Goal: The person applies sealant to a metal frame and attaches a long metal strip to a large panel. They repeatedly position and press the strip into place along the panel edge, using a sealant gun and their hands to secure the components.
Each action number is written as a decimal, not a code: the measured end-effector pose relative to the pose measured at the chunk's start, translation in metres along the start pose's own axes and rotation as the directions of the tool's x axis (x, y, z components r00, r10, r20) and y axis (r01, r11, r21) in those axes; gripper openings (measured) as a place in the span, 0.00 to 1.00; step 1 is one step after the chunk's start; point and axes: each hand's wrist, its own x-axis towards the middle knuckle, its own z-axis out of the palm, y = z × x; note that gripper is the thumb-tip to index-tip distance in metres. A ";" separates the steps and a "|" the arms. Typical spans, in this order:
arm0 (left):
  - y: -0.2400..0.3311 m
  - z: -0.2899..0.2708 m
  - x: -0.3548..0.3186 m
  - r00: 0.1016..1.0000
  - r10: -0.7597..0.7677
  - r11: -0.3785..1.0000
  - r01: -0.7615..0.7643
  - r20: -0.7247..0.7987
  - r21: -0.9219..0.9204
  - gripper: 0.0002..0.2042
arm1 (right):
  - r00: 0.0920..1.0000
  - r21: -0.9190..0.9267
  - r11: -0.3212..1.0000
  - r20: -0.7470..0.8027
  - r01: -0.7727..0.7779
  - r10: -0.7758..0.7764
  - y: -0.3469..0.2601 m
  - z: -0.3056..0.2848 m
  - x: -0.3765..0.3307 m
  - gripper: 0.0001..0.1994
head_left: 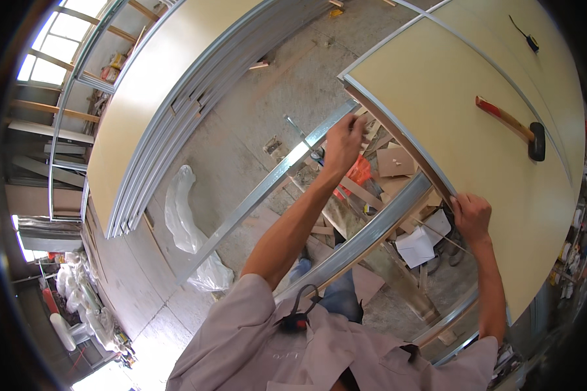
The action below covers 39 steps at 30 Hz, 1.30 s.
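Note:
My right hand [472,216] is closed on the near edge of a cream panel [430,85] with metal edging, its fingers curled over the brown-faced side. To the left, my left hand [344,146] is closed above a shiny metal rail [261,189], close to the panel's left corner. What its fingers hold, if anything, is hidden. A second metal rail [378,225] with a wooden side runs parallel, between my forearms. On the panel lies a hammer [518,128] with a black head and a red-and-wood handle.
A stack of metal-edged cream panels [156,78] stands at the left. Clear plastic wrapping [188,215] lies on the concrete floor [241,117]. Under the rails are board scraps [395,161], an orange-red bag [359,171] and white sheets [424,242]. A small black tool [532,43] rests on the panel's far side.

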 end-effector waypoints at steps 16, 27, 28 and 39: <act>-0.009 0.017 0.084 0.975 -0.220 0.972 0.221 0.017 -0.077 0.21 | 0.999 0.066 0.998 -0.025 -0.018 0.020 -0.076 0.058 0.179 0.08; -0.014 0.015 0.083 0.982 -0.187 0.979 0.190 0.039 -0.078 0.19 | 1.000 0.092 0.996 0.006 0.012 -0.013 -0.086 0.069 0.210 0.08; -0.014 0.015 0.083 0.980 -0.193 0.977 0.196 0.040 -0.088 0.19 | 1.000 0.090 0.996 0.005 0.004 -0.004 -0.087 0.070 0.211 0.08; -0.010 0.019 0.080 0.980 -0.194 0.971 0.198 0.043 -0.135 0.20 | 0.997 0.067 0.997 -0.067 -0.043 0.048 -0.091 0.077 0.217 0.09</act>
